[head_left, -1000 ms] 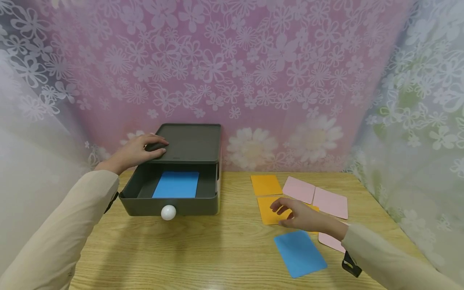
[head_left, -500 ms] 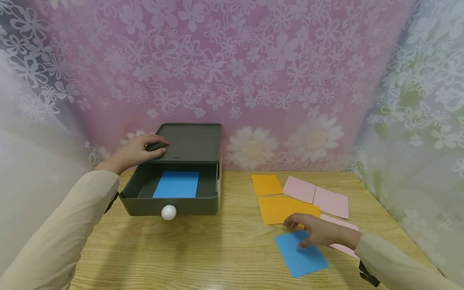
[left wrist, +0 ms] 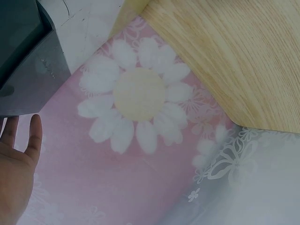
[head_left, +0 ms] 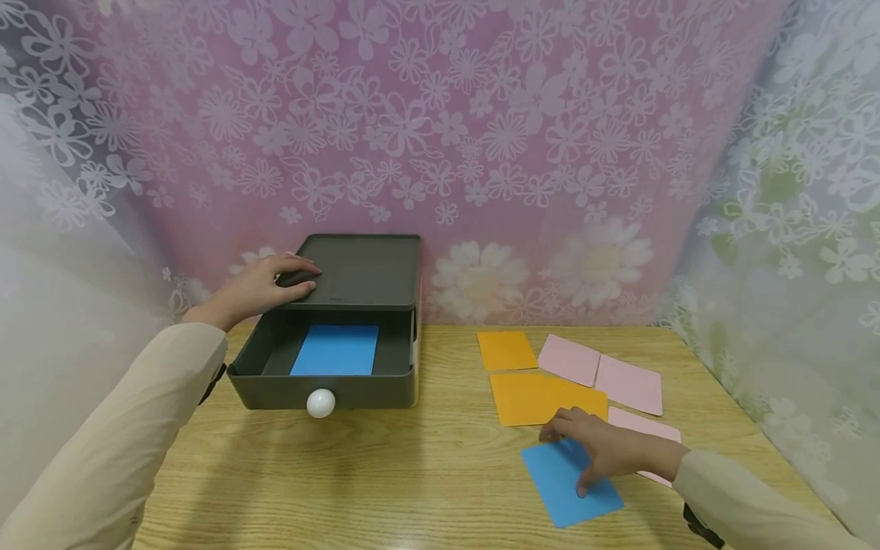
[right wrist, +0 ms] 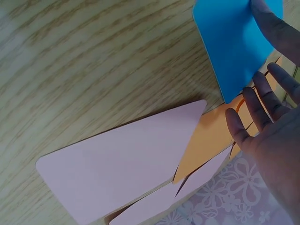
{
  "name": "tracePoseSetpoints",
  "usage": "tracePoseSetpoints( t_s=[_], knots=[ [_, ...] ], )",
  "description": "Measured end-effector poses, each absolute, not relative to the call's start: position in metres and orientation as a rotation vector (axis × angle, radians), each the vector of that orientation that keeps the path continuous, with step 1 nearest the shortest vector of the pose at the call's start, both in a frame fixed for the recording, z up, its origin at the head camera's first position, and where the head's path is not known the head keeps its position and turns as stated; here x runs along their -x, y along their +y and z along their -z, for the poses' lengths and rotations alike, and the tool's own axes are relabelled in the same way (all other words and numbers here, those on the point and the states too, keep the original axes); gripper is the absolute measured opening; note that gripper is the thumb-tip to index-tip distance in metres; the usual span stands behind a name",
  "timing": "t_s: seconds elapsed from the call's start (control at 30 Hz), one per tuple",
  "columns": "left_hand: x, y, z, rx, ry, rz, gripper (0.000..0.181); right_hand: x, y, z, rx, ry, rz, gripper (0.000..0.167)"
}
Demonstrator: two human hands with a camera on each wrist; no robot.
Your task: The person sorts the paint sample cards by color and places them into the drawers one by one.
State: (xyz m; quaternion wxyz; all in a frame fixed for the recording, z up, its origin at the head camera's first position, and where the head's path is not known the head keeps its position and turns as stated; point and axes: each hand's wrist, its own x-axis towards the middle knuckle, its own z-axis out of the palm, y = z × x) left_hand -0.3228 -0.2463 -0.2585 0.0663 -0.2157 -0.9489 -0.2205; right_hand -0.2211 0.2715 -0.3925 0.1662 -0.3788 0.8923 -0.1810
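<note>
In the head view my left hand (head_left: 257,286) rests on the left edge of the dark grey drawer box's top (head_left: 364,267). Its fingers touch the underside of the box in the left wrist view's framing. The drawer (head_left: 371,391), with a round white knob (head_left: 321,403), is pulled out, and a blue card (head_left: 337,351) lies inside. My right hand (head_left: 605,443) spans another blue card (head_left: 550,477) lying on the table. The right wrist view shows the thumb (right wrist: 274,26) on that card and the other fingers, fairly straight, near its edge.
Orange cards (head_left: 529,397) lie flat on the wooden table (head_left: 454,473) beyond the right hand. Several pink cards (head_left: 629,384) lie beside them, one partly behind the right hand. A flowered pink curtain (head_left: 467,153) hangs behind the table.
My right hand has moved from above the orange cards toward me and right, then its thumb came down on the blue card. The left hand and drawer stay still.
</note>
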Motion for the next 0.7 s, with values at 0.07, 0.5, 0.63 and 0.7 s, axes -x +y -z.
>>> tracePoseSetpoints(
  t_s=[0.07, 0.5, 0.63, 0.7],
  knots=[
    [0.322, -0.247, 0.258, 0.654, -2.868, 0.658, 0.042, 0.221, 0.271, 0.392, 1.082, 2.539, 0.518, 0.068],
    [0.320, -0.247, 0.256, 0.654, -2.876, 0.672, 0.042, 0.224, 0.269, 0.388, 1.113, 2.551, 0.496, 0.046],
    [0.318, -0.246, 0.255, 0.665, -2.882, 0.669, 0.043, 0.227, 0.268, 0.381, 1.168, 2.512, 0.494, 0.036],
    [0.317, -0.246, 0.255, 0.671, -2.887, 0.668, 0.043, 0.230, 0.267, 0.377, 1.182, 2.475, 0.500, 0.033]
  ],
)
